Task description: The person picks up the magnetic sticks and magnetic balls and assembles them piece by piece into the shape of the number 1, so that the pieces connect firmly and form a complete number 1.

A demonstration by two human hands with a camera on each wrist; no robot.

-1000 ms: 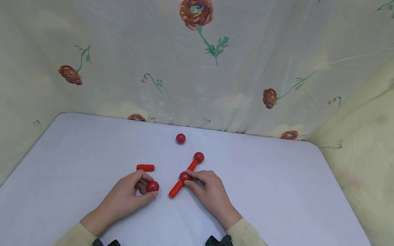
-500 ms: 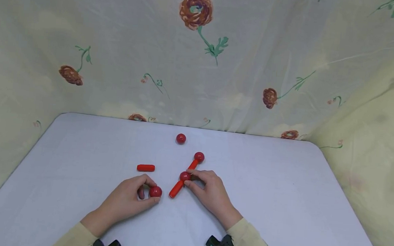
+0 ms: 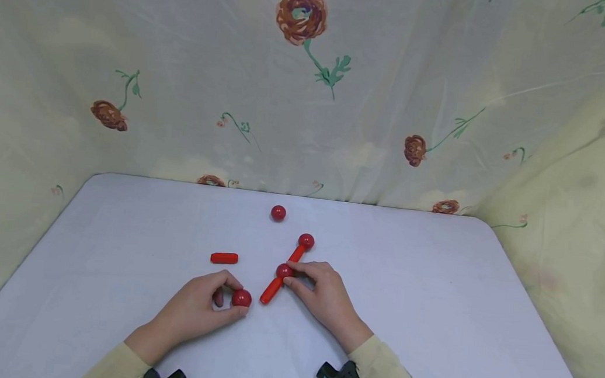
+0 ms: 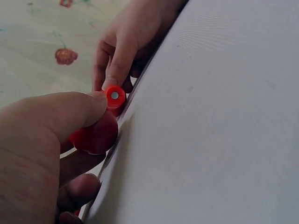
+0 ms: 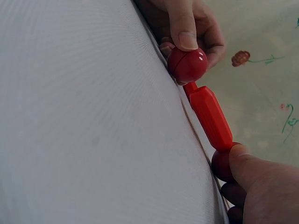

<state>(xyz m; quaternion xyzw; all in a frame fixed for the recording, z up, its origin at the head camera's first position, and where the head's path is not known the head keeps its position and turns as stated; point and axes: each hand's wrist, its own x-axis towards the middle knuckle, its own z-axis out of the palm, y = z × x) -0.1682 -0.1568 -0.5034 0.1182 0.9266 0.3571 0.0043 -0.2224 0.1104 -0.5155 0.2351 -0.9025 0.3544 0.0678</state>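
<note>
My left hand (image 3: 194, 305) pinches a glossy red ball (image 3: 241, 298) between thumb and fingers, low over the table. Just right of it lies a row of joined pieces: a red rod (image 3: 271, 291), a red ball (image 3: 284, 271), another red rod (image 3: 296, 253) and a far red ball (image 3: 306, 241). The row's middle ball is held by the thumb and index finger of my right hand (image 3: 328, 301). In the left wrist view, the near rod's end (image 4: 115, 95) shows a small silvery disc. A narrow gap separates the left hand's ball from that rod.
A loose red rod (image 3: 224, 258) lies beyond my left hand. Farther back, a single red ball (image 3: 278, 213) sits on the white table (image 3: 407, 266). Behind the table's far edge hangs a flowered curtain (image 3: 202, 47).
My left hand has drawn its ball slightly toward me and to the right, nearer the close rod's free end. The right hand and the joined row stay in place.
</note>
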